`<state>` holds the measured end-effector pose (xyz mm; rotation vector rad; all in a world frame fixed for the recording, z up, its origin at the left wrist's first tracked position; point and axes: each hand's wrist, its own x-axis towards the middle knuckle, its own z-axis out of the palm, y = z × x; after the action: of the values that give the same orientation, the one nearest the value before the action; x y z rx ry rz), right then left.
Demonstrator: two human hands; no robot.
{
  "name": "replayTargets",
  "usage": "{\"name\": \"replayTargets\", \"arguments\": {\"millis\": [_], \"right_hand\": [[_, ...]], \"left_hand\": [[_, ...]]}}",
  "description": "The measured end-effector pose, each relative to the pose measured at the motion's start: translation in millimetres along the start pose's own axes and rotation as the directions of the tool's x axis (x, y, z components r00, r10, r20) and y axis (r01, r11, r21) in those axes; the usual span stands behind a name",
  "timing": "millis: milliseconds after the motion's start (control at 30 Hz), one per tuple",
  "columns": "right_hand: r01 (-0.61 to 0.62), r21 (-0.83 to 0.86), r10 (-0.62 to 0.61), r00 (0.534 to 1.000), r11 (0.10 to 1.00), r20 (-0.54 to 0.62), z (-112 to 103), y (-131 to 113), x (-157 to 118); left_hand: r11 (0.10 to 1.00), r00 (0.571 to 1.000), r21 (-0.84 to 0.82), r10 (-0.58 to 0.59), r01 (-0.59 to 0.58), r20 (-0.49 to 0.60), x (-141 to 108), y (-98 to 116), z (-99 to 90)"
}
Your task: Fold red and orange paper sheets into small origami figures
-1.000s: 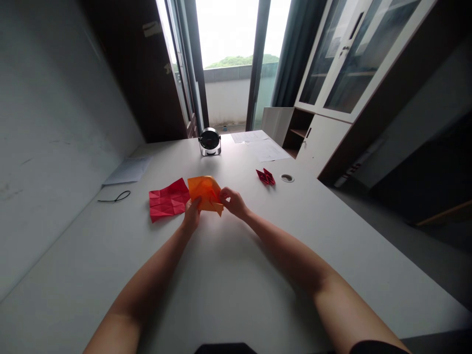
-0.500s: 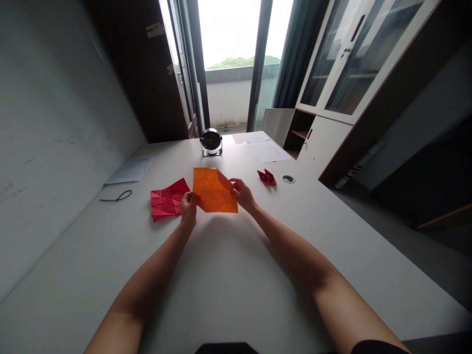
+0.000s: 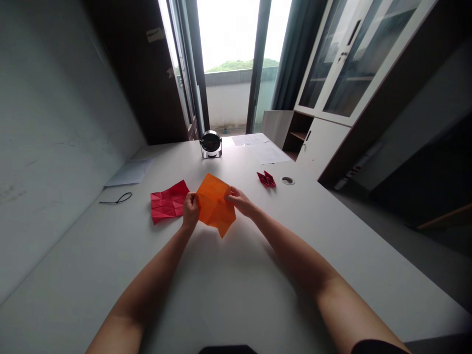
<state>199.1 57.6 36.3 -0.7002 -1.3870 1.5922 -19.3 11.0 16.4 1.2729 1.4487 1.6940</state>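
An orange sheet of paper (image 3: 214,200) is held up between both hands, just above the white table (image 3: 228,285). It sits turned at an angle, with one corner pointing down toward me. My left hand (image 3: 191,209) is closed on its left edge, thumb on top. On the opposite edge my right hand (image 3: 239,199) pinches the paper between thumb and fingers. A creased red sheet of paper (image 3: 167,202) lies on the table just left of my left hand, partly behind it. To the right of my right hand rests a small folded red paper piece (image 3: 266,179).
A round black device on a silver stand (image 3: 211,144) stands at the table's far side. White papers (image 3: 271,151) lie to its right, and more papers (image 3: 129,172) are by the left wall. A black cable tie (image 3: 117,198) and a round grommet hole (image 3: 287,180) flank the work area.
The orange paper has been rotated, so a corner now points toward me. Both hands keep their grip on it, with the right hand slightly lower. The red papers stay put.
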Motion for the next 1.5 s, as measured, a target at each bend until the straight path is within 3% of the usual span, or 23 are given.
{"name": "replayTargets", "arguments": {"millis": [100, 300, 433, 567, 767, 867, 967, 1033, 1100, 1167, 1233, 1367, 1500], "right_hand": [[-0.002, 0.017, 0.003, 0.999, 1.0, -0.054, -1.2, 1.5, 0.7], [0.075, -0.042, -0.081, 0.984, 0.996, -0.161, -3.9, 9.1, 5.6], [0.057, -0.054, -0.065, 0.985, 0.997, -0.161, -9.8, 7.4, 7.2], [0.078, -0.037, -0.084, 0.977, 0.996, -0.195, -20.8, 5.4, 8.9], [0.107, -0.082, -0.124, 0.96, 0.991, -0.25, -35.1, 11.5, 12.8], [0.115, -0.17, -0.16, 0.947, 0.979, -0.28, -31.0, 17.2, 13.7], [0.138, -0.236, -0.203, 0.939, 0.962, -0.279, -17.0, 24.2, 15.4], [0.164, -0.242, -0.243, 0.907, 0.956, -0.344, -6.2, 29.5, 17.1], [0.18, -0.249, -0.272, 0.871, 0.952, -0.41, 2.0, 35.2, 18.5], [0.18, -0.289, -0.29, 0.868, 0.94, -0.404, 6.2, 40.7, 18.6], [0.178, -0.347, -0.31, 0.875, 0.921, -0.373, 7.3, 44.9, 17.2], [0.22, -0.47, -0.39, 0.87, 0.855, -0.302, 9.3, 48.2, 10.4], [0.246, -0.524, -0.399, 0.894, 0.815, -0.201, 16.7, 53.2, 5.4]], "left_hand": [[1.0, 1.0, -0.01, -0.008, 0.008, 0.029, -1.9, -1.0, 2.9], [0.976, 0.969, -0.097, -0.175, 0.194, 0.176, -5.5, -10.1, 8.9], [0.95, 0.948, -0.155, -0.235, 0.271, 0.214, -4.9, -16.7, 8.1], [0.947, 0.972, -0.221, -0.217, 0.232, 0.091, -0.7, -19.0, 5.2], [0.991, 0.999, -0.133, -0.028, 0.026, -0.016, 9.2, -7.4, -2.9], [0.998, 1.0, -0.069, 0.011, -0.013, -0.028, 21.8, 1.6, -14.8], [0.992, 0.992, -0.123, -0.009, -0.006, -0.124, 37.1, 10.8, -31.9], [0.961, 0.983, -0.268, -0.113, 0.071, -0.143, 42.1, 15.1, -42.2], [0.895, 0.967, -0.388, -0.253, 0.219, -0.039, 39.4, 15.7, -48.4], [0.85, 0.932, -0.385, -0.348, 0.361, 0.105, 30.6, 11.9, -49.6], [0.852, 0.911, -0.324, -0.368, 0.411, 0.187, 21.0, 5.4, -47.3], [0.945, 0.969, -0.216, -0.244, 0.246, 0.036, 17.1, -0.8, -44.3], [0.989, 0.982, 0.033, -0.136, 0.141, -0.133, 40.3, 9.3, -60.8]]}}
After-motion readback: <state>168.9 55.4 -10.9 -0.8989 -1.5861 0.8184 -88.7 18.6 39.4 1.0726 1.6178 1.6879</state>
